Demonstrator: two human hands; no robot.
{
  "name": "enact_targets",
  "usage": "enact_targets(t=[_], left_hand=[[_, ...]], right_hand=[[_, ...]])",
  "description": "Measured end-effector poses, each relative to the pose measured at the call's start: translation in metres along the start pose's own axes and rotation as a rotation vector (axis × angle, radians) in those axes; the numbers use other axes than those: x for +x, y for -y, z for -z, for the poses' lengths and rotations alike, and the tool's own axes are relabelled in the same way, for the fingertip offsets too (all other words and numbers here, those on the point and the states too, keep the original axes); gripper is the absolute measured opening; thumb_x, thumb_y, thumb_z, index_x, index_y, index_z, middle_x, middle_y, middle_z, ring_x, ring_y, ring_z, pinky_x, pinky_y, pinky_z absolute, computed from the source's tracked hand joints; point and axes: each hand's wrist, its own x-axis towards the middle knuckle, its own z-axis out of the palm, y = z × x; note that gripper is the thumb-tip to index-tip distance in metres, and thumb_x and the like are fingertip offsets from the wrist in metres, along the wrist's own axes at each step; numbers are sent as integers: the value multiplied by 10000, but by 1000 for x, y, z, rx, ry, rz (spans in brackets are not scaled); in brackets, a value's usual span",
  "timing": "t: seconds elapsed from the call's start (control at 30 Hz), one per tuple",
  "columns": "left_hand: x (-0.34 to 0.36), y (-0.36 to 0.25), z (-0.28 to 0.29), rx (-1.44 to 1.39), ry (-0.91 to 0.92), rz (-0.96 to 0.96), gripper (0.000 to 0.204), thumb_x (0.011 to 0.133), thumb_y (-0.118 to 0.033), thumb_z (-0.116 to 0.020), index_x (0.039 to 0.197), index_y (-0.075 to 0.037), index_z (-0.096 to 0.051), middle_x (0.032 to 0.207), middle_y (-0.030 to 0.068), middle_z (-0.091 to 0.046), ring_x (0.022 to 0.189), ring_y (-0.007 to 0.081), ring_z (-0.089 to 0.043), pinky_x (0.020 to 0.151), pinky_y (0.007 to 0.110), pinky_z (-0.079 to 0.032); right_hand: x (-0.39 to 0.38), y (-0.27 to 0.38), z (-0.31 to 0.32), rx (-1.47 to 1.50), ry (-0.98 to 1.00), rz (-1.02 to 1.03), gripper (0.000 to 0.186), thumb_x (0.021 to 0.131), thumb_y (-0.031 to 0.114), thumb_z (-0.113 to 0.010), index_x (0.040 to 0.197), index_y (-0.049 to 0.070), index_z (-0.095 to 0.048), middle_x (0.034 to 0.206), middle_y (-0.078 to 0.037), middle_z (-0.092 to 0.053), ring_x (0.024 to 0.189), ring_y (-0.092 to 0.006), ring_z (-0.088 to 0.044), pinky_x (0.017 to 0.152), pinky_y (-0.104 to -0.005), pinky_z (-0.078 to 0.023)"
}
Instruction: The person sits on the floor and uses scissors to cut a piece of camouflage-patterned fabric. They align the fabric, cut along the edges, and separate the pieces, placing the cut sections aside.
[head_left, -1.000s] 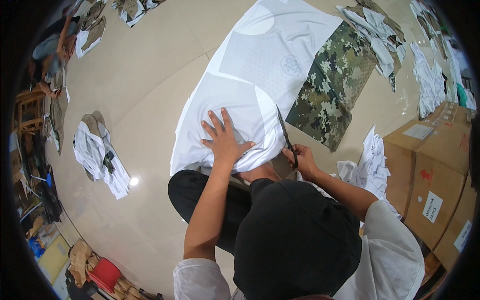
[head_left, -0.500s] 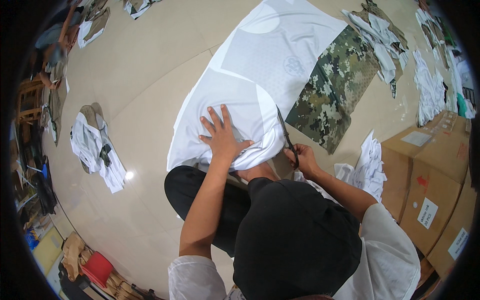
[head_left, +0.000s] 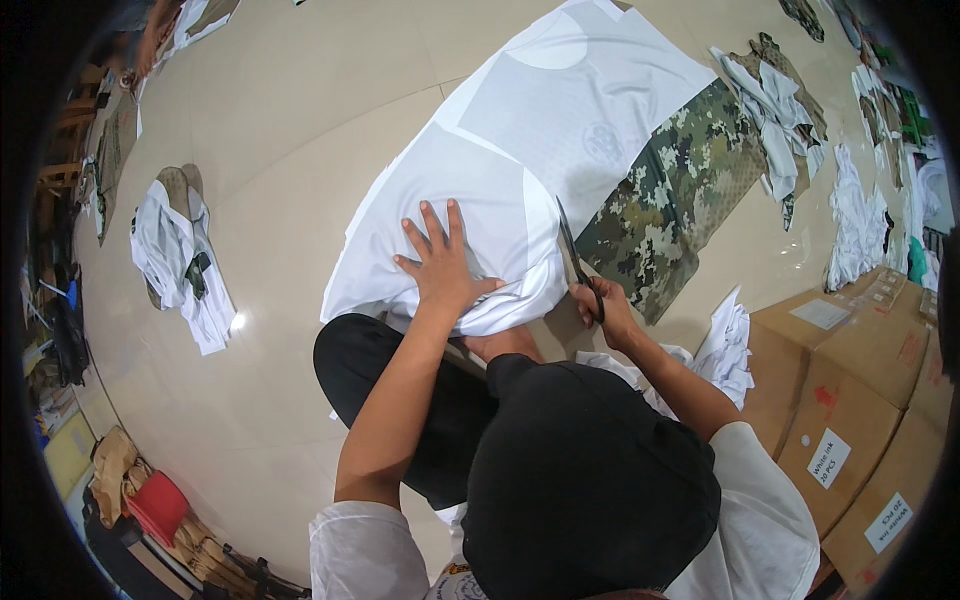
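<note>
My left hand (head_left: 443, 275) is spread flat, fingers apart, pressing on the large white sheet of thin fabric (head_left: 440, 190) that lies across the glossy beige tiled floor (head_left: 290, 130) in front of me. My right hand (head_left: 612, 312) grips the handles of the slim black metal scissors (head_left: 573, 248), their blades pointing away from me along the sheet's right edge. The green-and-brown camouflage fabric panel (head_left: 680, 190) adjoins that edge; I can't tell whether they're joined. Brown cardboard boxes (head_left: 850, 415) stand to my right, near crumpled white cloth (head_left: 728, 345).
</note>
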Motion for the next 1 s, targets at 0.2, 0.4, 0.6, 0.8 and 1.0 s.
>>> enact_targets(t=[0.2, 0.4, 0.6, 0.8, 1.0], left_hand=[[0, -2, 3, -12, 11, 8, 1601, 552, -611, -984, 1726, -192, 21, 1756, 263, 152, 1569, 608, 124, 1076, 903, -174], [0, -5, 7, 4, 43, 20, 1602, 564, -612, -980, 1724, -202, 47, 1756, 259, 156, 1570, 603, 130, 1088, 893, -182], [0, -5, 6, 15, 45, 23, 1605, 569, -619, -976, 1722, -202, 61, 1756, 256, 165, 1570, 601, 135, 1087, 892, -188], [0, -5, 5, 26, 50, 24, 1604, 570, -629, -971, 1723, -196, 56, 1756, 255, 164, 1573, 599, 129, 1089, 890, -191], [0, -5, 6, 25, 49, 24, 1603, 568, -624, -974, 1724, -196, 50, 1755, 260, 162, 1572, 599, 127, 1088, 891, -194]], right_hand=[[8, 12, 3, -25, 26, 7, 326, 927, 286, -823, 786, 88, -605, 643, 0, -589, 521, -86, -516, 498, -256, -372], [12, 14, 8, -31, 30, -22, 321, 909, 285, -844, 812, 90, -609, 649, 4, -600, 523, -83, -526, 486, -251, -389], [13, 17, 14, -76, 33, -30, 347, 900, 310, -857, 797, 109, -594, 641, 13, -591, 514, -82, -530, 467, -250, -395], [14, 23, 21, -133, 50, -24, 354, 904, 306, -853, 777, 115, -583, 628, 14, -576, 511, -86, -528, 451, -259, -396], [16, 25, 26, -161, 54, -14, 358, 900, 275, -857, 752, 123, -568, 616, 12, -573, 499, -90, -522, 442, -262, -396]])
